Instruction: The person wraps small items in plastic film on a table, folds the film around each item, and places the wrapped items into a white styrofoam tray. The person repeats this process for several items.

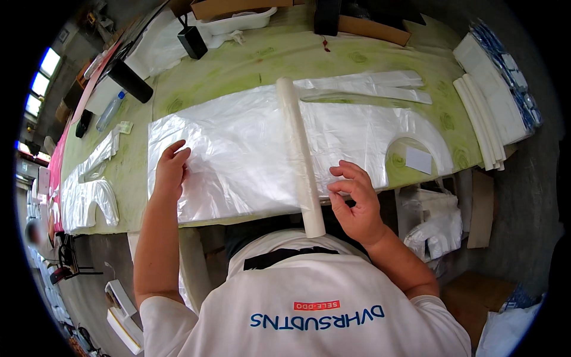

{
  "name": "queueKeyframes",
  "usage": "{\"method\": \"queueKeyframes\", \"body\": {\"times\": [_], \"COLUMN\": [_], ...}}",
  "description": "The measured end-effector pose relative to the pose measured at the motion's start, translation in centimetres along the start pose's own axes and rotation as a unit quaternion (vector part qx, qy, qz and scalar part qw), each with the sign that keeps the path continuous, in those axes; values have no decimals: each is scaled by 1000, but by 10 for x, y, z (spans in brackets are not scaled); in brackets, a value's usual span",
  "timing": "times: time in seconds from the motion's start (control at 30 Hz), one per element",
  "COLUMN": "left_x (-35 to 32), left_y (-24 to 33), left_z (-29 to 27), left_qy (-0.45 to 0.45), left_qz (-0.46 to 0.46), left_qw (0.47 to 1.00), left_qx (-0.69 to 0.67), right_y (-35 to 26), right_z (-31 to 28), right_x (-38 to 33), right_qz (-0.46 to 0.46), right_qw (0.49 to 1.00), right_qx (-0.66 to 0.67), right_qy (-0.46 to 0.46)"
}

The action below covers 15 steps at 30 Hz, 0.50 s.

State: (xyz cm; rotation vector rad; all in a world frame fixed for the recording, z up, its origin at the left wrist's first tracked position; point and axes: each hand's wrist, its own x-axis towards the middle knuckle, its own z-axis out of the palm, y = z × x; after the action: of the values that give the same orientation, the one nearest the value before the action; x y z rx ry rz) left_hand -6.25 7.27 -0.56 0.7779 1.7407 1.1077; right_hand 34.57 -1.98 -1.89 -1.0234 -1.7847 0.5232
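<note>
A flat sheet of clear plastic film point(226, 152), cut like a disposable apron with a curved neck opening and long straps at its right end, lies across the table in front of me. A long pale tube or roll point(299, 152) rests crosswise on it, its near end jutting past the table's front edge. Over the film's left part is my left hand point(171, 172), fingers loosely bent and slightly apart, with nothing visible in them. My right hand point(358, 208) hovers right of the tube, over the film's near edge, its fingers curved and spread from the thumb.
A green patterned cloth point(262, 59) covers the table. More cut film point(92, 190), a bottle point(111, 111) and a black cylinder point(129, 81) occupy the left side. White rolls point(479, 122) and stacked packs point(496, 83) stand right. A white card point(419, 160) lies inside the neck opening.
</note>
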Motion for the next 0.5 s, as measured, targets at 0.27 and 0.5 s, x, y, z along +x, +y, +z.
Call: {"method": "queueKeyframes", "body": {"times": [0.27, 0.5], "left_x": [4, -63], "left_y": [6, -25], "left_z": [92, 157], "left_qy": [-5, -178], "left_qz": [176, 417], "left_qw": [984, 825], "left_qx": [30, 338], "right_y": [-5, -7], "right_z": [10, 17], "right_x": [-5, -16], "right_qz": [-10, -12], "right_qw": [999, 996], "right_qx": [13, 40], "right_qy": [-50, -82]}}
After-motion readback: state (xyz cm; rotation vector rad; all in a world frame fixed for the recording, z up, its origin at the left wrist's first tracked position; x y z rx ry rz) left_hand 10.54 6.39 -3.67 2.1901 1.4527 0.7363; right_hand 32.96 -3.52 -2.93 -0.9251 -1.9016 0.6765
